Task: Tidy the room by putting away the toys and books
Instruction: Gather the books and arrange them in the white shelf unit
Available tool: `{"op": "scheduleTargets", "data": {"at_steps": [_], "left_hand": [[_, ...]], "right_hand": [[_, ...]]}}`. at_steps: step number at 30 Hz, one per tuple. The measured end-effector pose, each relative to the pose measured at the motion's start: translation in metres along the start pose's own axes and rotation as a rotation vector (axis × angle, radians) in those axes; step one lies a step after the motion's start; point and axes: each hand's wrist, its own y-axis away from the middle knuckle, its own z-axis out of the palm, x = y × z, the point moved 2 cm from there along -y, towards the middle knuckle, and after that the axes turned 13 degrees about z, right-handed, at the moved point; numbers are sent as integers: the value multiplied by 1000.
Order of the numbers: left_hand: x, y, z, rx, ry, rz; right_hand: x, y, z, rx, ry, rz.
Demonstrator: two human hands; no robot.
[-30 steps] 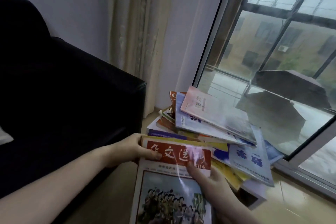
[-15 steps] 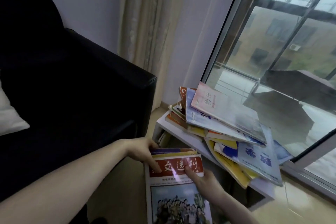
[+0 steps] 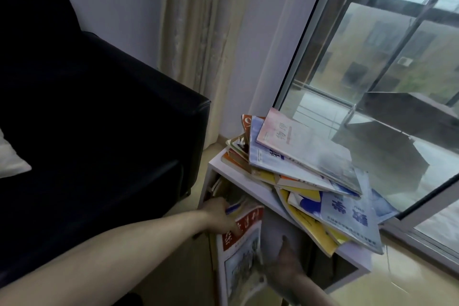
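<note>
Nearest, the right hand (image 3: 285,266) supports the magazine (image 3: 242,251) from behind; its fingers are blurred, so their state is unclear. The left hand (image 3: 221,216) pinches its top corner, apparently steering it into the shelf (image 3: 263,194). Farther right, a pile of books (image 3: 310,169) sprawls on top.

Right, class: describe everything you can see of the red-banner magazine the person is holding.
The magazine has a glossy paper cover, a red title banner with pale characters and a blurred picture below. It stands nearly upright, tilted, at the open front of the white shelf unit. The left hand grips its top corner; the right hand is at its right edge.
</note>
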Motion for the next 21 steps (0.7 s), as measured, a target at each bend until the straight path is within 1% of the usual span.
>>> {"op": "scheduleTargets", "data": {"at_steps": [1, 3, 4, 6, 8, 11, 12, 14, 16, 18, 21], "left_hand": [[-1, -3, -1, 68, 52, -30], [0, -10, -3, 173, 144, -70], [2, -13, -3, 208, 178, -77], [7, -20, 2, 259, 204, -66], [10, -28, 7, 286, 176, -39], [11, -34, 6, 299, 107, -25], [11, -37, 4, 310, 81, -19], [13, -42, 1, 319, 7, -4], [10, -48, -4, 318, -36, -3], [6, -54, -9, 294, -36, -1], [1, -57, -14, 216, -116, -7]], "right_hand": [[-1, -2, 4, -40, 67, -35], [-9, -3, 15, -151, 114, -139], [-14, -6, 23, -194, 153, -157], [-21, -21, 41, -218, 192, -153], [-26, -40, 56, -154, 137, -123], [-31, -58, 76, 7, -19, -98], [-33, -61, 84, 54, -37, -107], [-37, -63, 97, 155, 7, -154], [-42, -73, 112, 219, 62, -206], [-46, -82, 119, 236, 117, -206], [-44, -98, 128, 185, 132, -201]]}}
